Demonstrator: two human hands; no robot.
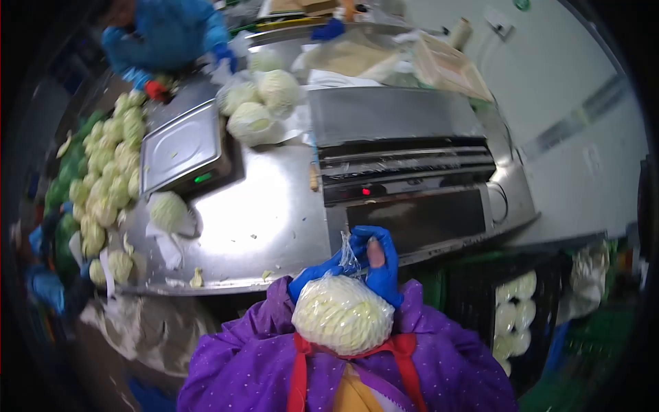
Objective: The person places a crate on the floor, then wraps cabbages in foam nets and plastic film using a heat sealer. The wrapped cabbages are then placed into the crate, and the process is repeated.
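Observation:
A pale cabbage [343, 314] in clear plastic is held against my chest, over a purple sleeved top and red apron straps. The gathered plastic end [349, 253] sticks up behind it. My left hand [309, 276], in a blue glove, is closed at the left of that gathered end, partly hidden by the cabbage. On the other side my right hand [382, 264], also blue-gloved, curls its fingers round the plastic and the cabbage's back edge; its thumb tip shows bare. Just beyond the hands is a sealing machine [405, 168] with a red light.
Left on the metal table [274, 254] are a scale [182, 147], a loose cabbage [168, 211] and several bagged cabbages [257, 106]. A cabbage heap [103, 178] lies farther left. Across the table works a person in blue [165, 38]. A dark crate [473, 302] with wrapped cabbages stands right.

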